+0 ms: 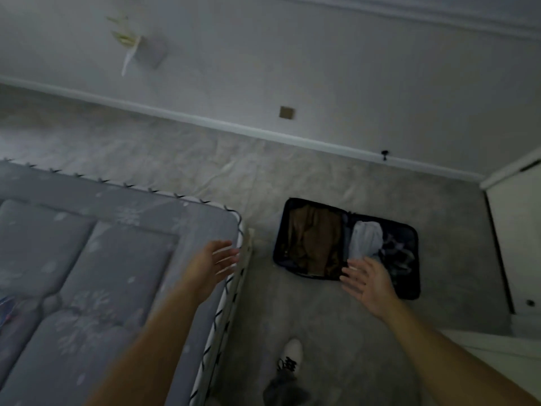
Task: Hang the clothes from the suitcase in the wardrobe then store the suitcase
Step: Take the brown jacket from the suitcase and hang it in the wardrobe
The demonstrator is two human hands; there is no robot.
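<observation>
My two hands, left hand (215,260) and right hand (369,281), hung empty with fingers spread near one open suitcase (345,247) holding two garments.

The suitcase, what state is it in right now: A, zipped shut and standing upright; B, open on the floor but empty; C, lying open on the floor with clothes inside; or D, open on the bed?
C: the suitcase lies open flat on the floor beside the bed, with brown clothes and a white garment inside.
</observation>
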